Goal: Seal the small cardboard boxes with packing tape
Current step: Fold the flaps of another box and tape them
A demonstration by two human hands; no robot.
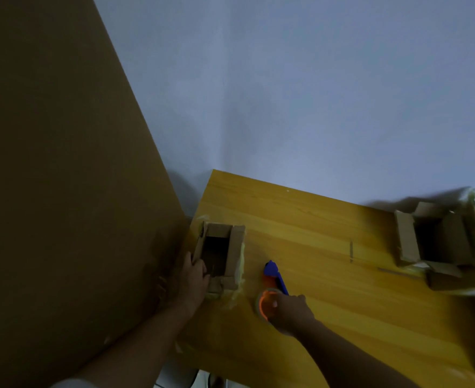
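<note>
Left hand (194, 271) grips open box (219, 254) wall, lower centre; light, crushable. Right hand (289, 309) grasps tape dispenser (272, 284) on counter (314, 233); take by handle.

1. We see an open box (216, 252) at the counter's (314, 233) left edge, our left hand (194, 275) on its near-left side.
2. The tape dispenser (274, 278) lies right of that box, our right hand (289, 310) at its near end.
3. Another open box (437, 239) sits far right, well apart.
4. A large board (48, 163) stands left of the counter.
</note>
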